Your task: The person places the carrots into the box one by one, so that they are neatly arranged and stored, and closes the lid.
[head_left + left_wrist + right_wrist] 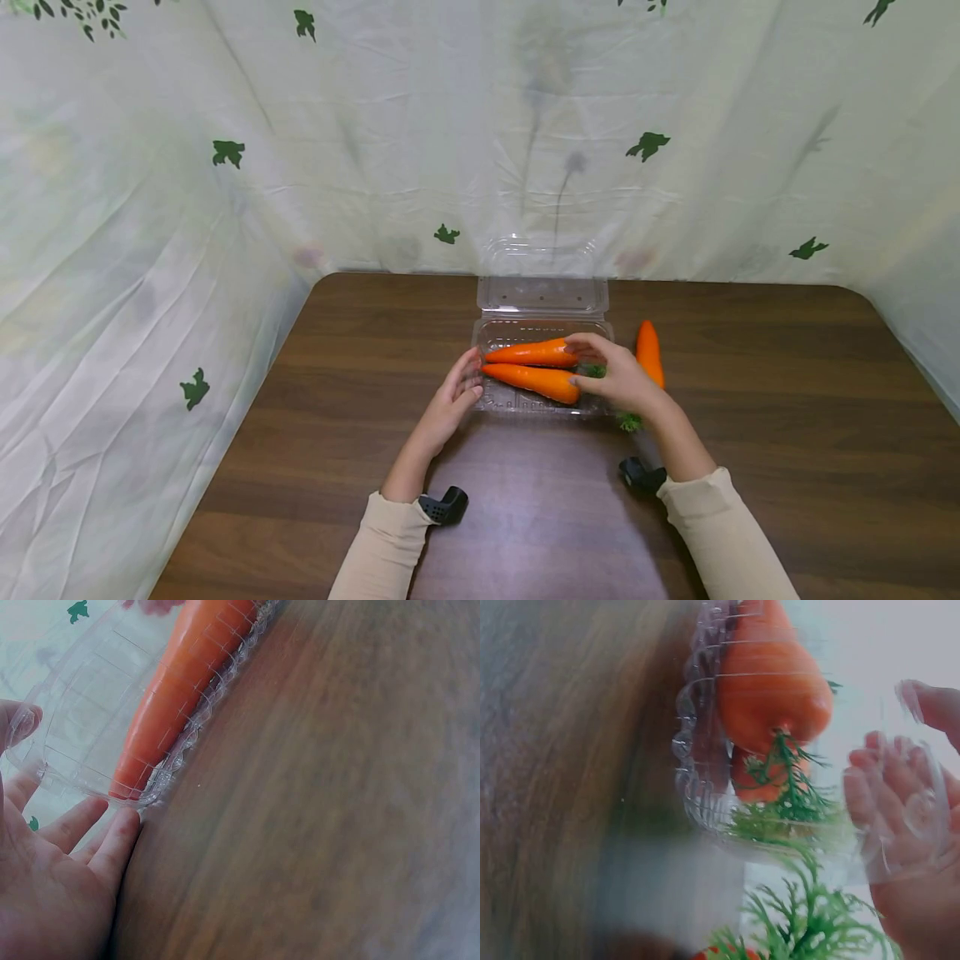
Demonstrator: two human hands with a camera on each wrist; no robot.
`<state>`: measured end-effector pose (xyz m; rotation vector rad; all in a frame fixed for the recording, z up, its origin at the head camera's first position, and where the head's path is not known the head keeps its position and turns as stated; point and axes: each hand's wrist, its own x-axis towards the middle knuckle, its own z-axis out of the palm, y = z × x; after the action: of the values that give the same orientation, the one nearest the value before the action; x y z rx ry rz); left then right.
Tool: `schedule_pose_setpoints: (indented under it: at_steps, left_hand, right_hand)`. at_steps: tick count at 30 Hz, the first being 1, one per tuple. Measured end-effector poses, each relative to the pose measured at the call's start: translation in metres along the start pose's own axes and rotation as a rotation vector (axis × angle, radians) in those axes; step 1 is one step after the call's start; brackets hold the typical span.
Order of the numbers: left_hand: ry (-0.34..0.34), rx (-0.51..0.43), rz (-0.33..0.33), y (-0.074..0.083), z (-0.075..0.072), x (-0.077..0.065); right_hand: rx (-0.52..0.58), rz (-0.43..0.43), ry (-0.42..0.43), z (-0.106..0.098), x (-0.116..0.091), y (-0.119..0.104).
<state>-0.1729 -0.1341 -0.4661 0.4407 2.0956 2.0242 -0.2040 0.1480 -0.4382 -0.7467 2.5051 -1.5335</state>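
Observation:
A clear plastic clamshell container (543, 409) sits on the table with its lid (543, 296) raised at the back. Two orange carrots lie side by side inside, a rear carrot (525, 354) and a front carrot (528, 381), tips toward the left. My left hand (450, 407) is at the container's left end, its extended fingers (112, 840) right at the clear wall. Over the container's right part hovers my right hand (618, 377), thumb and fingers spread apart near the carrots' thick ends. Green leafy tops (784, 799) show below that hand through the plastic.
A third carrot (649, 352) lies on the brown wooden table (780, 400), right of the container, its green top (630, 422) pointing toward me. Behind the table hangs a pale curtain (390, 167) with green leaf shapes. Both wrists carry dark cameras.

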Motion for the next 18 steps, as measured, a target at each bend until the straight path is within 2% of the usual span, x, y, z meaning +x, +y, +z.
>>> schedule_pose_setpoints:
  at_steps: [4, 8, 12, 18]
  left_hand:
    - [-0.001, -0.001, 0.003, 0.0, 0.0, 0.0]
    - [-0.004, -0.003, 0.007, 0.0, 0.0, 0.0]
    - [-0.002, -0.009, 0.012, 0.0, 0.0, 0.0]
    - [0.004, -0.012, 0.011, 0.0, 0.001, 0.0]
  right_hand:
    - [0.14, -0.051, 0.104, -0.005, -0.007, -0.003]
    - [0.18, -0.093, 0.216, -0.014, -0.017, -0.013]
    - [0.195, -0.099, 0.329, -0.021, -0.029, -0.022]
    - [0.201, -0.088, 0.462, -0.024, -0.043, -0.001]
